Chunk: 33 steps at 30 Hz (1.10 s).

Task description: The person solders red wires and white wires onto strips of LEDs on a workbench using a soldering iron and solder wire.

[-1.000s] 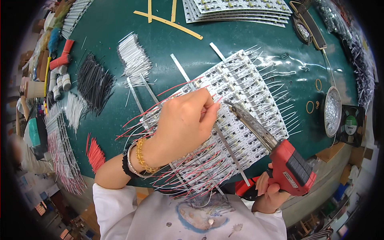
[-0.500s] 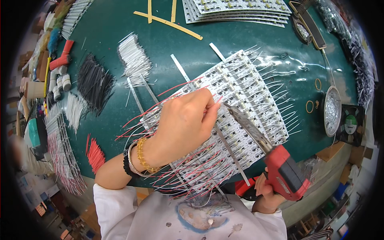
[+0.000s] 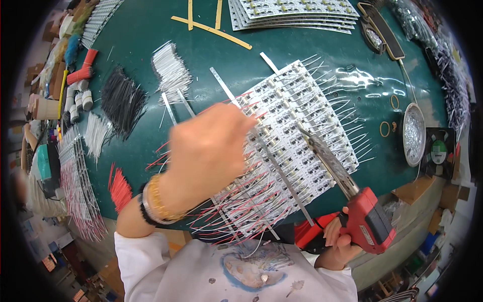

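Note:
My left hand (image 3: 209, 143), smeared by motion, is over the left part of a white circuit board panel (image 3: 297, 166). Its fingertips are beside a few red wires (image 3: 250, 105) at the board's upper left; whether they hold one is unclear. My right hand (image 3: 339, 239) is closed round the handle of a red and black soldering gun (image 3: 370, 219), whose metal tip points up and left over the panel. White wires (image 3: 349, 113) fan out along the right edge, and red and white wires (image 3: 241, 201) hang off the lower left. A metal strip (image 3: 284, 176) lies across the panel.
Bundles of black wires (image 3: 122, 103), white wires (image 3: 172, 65) and red wires (image 3: 119, 190) lie at left. Stacked panels (image 3: 297, 15) and yellow strips (image 3: 211, 32) are at the far side. A round metal dish (image 3: 414, 135), rubber bands (image 3: 385, 129) and a fan (image 3: 438, 153) are at right.
My left hand has moved left, away from the soldering tip. The soldering gun in my right hand has shifted right and slightly down, and a gap now separates its tip from my left fingers.

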Tool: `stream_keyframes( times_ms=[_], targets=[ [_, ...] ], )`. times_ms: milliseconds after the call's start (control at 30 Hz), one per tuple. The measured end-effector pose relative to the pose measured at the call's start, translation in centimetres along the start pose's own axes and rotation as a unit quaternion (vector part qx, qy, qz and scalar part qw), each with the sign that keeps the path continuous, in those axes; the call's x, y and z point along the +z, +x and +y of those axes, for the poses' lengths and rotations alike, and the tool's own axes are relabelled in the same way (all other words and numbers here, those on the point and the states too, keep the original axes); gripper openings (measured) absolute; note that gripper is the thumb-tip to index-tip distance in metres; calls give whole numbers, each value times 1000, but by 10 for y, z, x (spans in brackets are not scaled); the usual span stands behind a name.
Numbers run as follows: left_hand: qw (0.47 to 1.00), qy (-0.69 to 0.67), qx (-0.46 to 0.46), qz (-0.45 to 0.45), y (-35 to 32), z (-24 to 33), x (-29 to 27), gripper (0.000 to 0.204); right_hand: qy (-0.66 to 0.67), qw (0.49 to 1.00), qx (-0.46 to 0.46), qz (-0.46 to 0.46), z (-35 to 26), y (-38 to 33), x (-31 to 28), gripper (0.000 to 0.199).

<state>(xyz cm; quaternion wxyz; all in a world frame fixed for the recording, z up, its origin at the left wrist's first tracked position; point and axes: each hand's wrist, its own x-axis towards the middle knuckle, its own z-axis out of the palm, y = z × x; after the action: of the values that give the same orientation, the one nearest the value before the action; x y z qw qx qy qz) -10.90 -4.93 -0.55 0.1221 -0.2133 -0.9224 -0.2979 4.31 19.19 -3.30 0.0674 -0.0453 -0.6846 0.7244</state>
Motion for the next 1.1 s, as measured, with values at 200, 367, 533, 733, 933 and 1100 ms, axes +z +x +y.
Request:
stream_keyframes(
  times_ms=[200, 367, 533, 733, 933, 1100],
  targets=[
    [995, -93, -40, 7, 2, 8, -3, 16, 21, 999, 19, 35, -1, 0, -1, 73],
    [986, -141, -90, -21, -5, -5, 30, 12, 40, 998, 44, 19, 0, 5, 10, 74],
    [981, -151, -116, -35, -4, -3, 33, 17, 57, 995, 77, 16, -1, 13, 16, 70],
    [981, -145, -123, -47, -3, -5, 33, 17, 8, 998, 64, -25, 5, 13, 6, 64],
    [992, -84, -84, -35, -5, -4, 34, 18, -125, 990, 3, -67, 21, 2, -13, 63],
    [994, -77, -72, -38, -6, -4, 37, 19, 21, 998, 52, -3, 6, 9, 9, 62]
  ],
)
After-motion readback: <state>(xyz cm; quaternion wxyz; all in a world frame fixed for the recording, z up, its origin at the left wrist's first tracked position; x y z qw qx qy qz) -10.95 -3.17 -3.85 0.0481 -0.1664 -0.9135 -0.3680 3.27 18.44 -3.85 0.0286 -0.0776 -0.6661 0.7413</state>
